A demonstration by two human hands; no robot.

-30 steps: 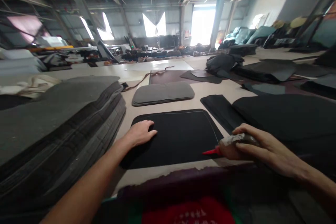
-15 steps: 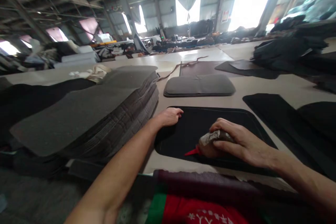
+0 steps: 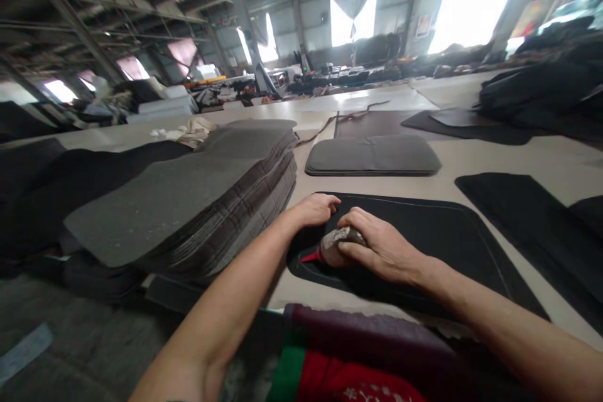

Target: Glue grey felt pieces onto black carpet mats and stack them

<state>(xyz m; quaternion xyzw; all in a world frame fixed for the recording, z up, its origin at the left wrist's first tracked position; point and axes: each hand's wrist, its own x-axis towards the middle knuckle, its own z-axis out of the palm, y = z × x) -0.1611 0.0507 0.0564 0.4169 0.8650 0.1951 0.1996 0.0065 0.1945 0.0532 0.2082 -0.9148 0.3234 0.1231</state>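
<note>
Clock centred on the black panel, 12 pointing away from the wearer. Black panel (image 3: 414,232) laid flat on the pale counter (image 3: 377,185), corners rounded; a thin pale line is seen along its far margin and down its 3 o'clock side.

Left hand (image 3: 318,209) placed on the panel's 10 o'clock corner, fingers bent; whether the edge is pinched or only pressed cannot be told. Right hand (image 3: 381,245) wrapped around a squeeze bottle (image 3: 332,248), brownish and pale-smeared, thumb and fingers clamped on its sides. Bottle tilted, its red nozzle (image 3: 311,257) directed to 9 o'clock, tip held low by the panel's left end; contact cannot be made out. Hands kept near each other, a small gap left between.

At 12, just beyond the panel, a low stack of grey pieces (image 3: 372,157) is set, corners rounded. At 10, beside the left forearm, a thick pile of grey sheets (image 3: 188,195) is heaped, layers shown along its edge. At 3, black pieces (image 3: 527,220) are laid flat, apart from the panel. Far off at 1, a dark bundle (image 3: 527,94) is seen; at 11, cream cloth (image 3: 198,130) is crumpled behind the pile
</note>
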